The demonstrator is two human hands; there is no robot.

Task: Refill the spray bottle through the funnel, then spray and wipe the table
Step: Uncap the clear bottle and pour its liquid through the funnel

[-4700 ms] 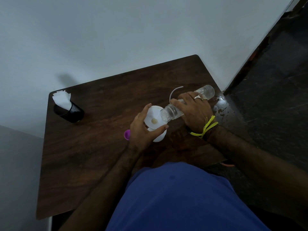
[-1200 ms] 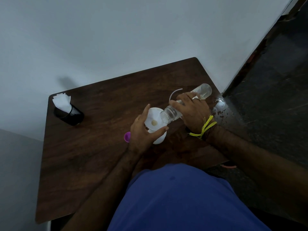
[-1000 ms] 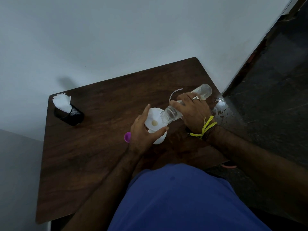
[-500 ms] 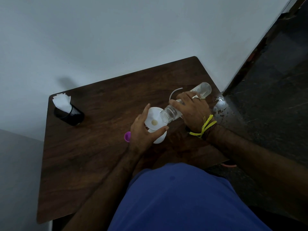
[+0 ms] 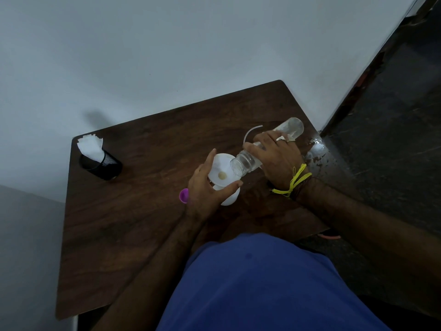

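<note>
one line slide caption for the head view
Right hand tips a clear bottle over a white funnel that the left hand steadies.

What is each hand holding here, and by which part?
Right hand grips the tilted clear bottle around its middle. Left hand holds the white funnel by its rim.

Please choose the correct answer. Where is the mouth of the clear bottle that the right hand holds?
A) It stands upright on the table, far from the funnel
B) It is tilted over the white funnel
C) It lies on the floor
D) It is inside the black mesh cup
B: the right hand grips the clear bottle tilted, with its open mouth over the bowl of the white funnel, which the left hand steadies.
</note>
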